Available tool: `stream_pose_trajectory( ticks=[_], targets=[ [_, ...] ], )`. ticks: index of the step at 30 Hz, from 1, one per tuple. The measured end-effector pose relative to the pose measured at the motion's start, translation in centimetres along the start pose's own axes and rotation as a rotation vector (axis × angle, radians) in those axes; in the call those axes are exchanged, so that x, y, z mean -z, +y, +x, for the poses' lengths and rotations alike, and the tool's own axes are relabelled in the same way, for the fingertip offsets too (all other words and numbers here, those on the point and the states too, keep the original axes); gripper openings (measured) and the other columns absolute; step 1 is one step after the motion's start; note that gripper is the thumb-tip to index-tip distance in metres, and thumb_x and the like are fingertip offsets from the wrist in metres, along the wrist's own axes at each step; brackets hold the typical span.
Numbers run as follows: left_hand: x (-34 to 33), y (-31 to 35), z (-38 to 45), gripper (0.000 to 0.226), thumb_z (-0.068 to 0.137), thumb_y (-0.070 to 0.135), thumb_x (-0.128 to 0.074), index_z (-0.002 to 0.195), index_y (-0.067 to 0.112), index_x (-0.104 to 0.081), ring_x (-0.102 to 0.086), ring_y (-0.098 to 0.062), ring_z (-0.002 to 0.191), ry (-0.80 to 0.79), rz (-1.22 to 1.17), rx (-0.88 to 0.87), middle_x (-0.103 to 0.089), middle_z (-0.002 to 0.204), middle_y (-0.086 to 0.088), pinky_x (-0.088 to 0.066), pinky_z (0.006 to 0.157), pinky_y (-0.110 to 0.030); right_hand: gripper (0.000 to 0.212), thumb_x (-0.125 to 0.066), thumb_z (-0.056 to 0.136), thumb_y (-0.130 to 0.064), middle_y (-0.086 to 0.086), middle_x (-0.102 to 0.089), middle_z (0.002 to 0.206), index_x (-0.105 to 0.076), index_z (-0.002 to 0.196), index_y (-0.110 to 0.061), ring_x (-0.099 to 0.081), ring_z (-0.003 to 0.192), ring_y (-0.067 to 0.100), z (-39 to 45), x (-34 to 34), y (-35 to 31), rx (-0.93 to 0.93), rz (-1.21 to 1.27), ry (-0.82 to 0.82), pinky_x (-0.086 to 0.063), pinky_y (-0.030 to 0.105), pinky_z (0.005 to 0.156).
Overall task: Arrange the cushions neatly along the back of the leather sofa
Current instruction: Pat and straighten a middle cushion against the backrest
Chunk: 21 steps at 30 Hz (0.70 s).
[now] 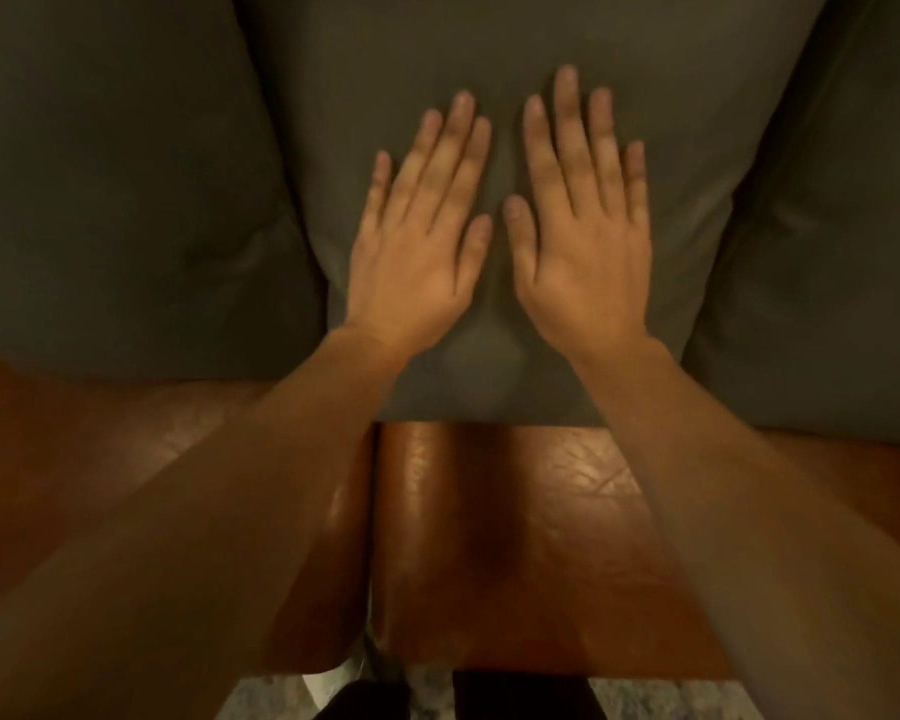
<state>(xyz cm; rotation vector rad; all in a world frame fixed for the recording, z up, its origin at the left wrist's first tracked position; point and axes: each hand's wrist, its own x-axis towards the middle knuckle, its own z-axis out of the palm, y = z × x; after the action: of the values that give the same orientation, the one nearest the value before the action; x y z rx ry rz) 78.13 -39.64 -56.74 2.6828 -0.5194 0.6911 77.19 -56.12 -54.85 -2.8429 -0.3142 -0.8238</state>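
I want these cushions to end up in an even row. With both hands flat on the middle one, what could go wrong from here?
1. The left hand and right hand press near the middle grey fabric cushion's centre, possibly leaving a dent.
2. Pushing may squeeze it against the left grey cushion and right grey cushion, crowding the row.

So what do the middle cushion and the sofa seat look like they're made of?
The middle cushion looks like a matte grey-green woven fabric: no shine, and it dimples softly under the left hand and right hand. The sofa seat looks like glossy brown leather or faux leather, with bright highlights and fine creases.
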Motion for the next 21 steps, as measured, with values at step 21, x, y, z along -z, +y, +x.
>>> stream_pose_trajectory(
  ticks=[21],
  targets=[
    [-2.9, -0.5, -7.9, 0.069, 0.108, 0.049, -0.030, 0.164, 0.018, -0.005, 0.004, -0.015, 0.158, -0.049, -0.080, 0.105, -0.006, 0.170, -0.007, 0.001, 0.128, -0.039, 0.063, -0.031, 0.108, -0.048, 0.007, -0.018, 0.170, -0.019, 0.163, -0.021, 0.002, 0.156, 0.012, -6.1, -1.6, 1.5, -0.029, -0.005, -0.026, -0.002, 0.041, 0.126]
  ],
)
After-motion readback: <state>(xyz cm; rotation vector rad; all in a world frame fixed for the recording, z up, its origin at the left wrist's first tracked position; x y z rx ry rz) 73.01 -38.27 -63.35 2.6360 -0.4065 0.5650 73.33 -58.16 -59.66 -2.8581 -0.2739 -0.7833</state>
